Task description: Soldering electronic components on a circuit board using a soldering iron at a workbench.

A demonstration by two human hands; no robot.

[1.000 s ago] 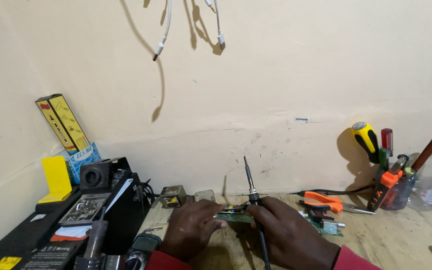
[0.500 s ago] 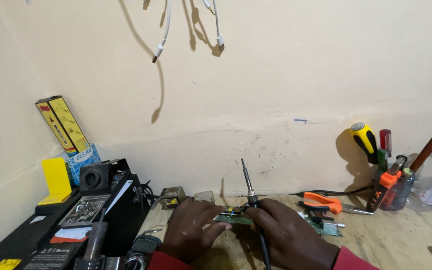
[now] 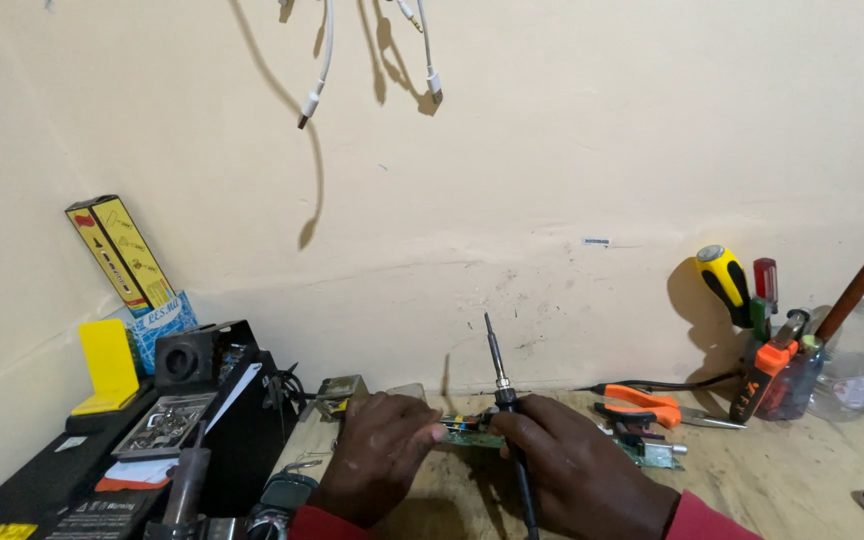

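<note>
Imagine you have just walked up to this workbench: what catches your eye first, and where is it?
At the bottom centre, the right hand holds a soldering iron with its tip pointing up, while the left hand steadies a green circuit board on the wooden bench. To the right, a yellow-handled screwdriver stands in a tool holder; white cables hang above.

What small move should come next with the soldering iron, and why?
Probably tilt the soldering iron down toward the circuit board: its tip points up at the wall, away from the board, while the left hand steadies the board and the right hand grips the handle.
</note>
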